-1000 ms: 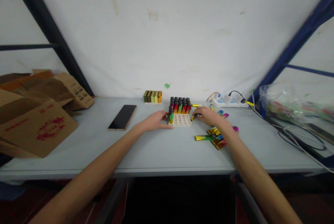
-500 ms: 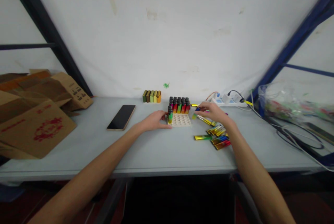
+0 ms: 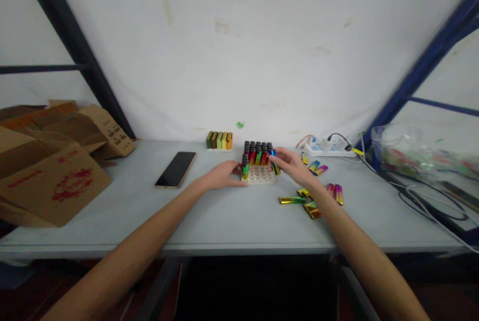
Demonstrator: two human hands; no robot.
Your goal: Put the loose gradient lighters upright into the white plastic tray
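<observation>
My right hand (image 3: 294, 165) pinches a shiny blue and gold lighter (image 3: 276, 165), tilted, at the right side of a white holed tray (image 3: 262, 176). My left hand (image 3: 224, 175) grips the tray's left edge, its thumb along the front corner and its fingers by a short row of standing lighters (image 3: 245, 167). Behind the tray's bare holes stands a block of black-topped red, green and purple lighters (image 3: 258, 152). Loose metallic lighters (image 3: 292, 200) lie to the right, some partly hidden under my right forearm.
A second block of yellow and green lighters (image 3: 219, 140) stands near the wall. A phone (image 3: 175, 169) lies left of my left hand, with cardboard boxes (image 3: 56, 176) beyond it. At the back right are a power strip (image 3: 327, 149), cables and a plastic bag (image 3: 400, 146).
My right hand has moved left from the loose lighters to the tray's right side, carrying the blue and gold lighter. My left hand stays at the tray's left edge.
</observation>
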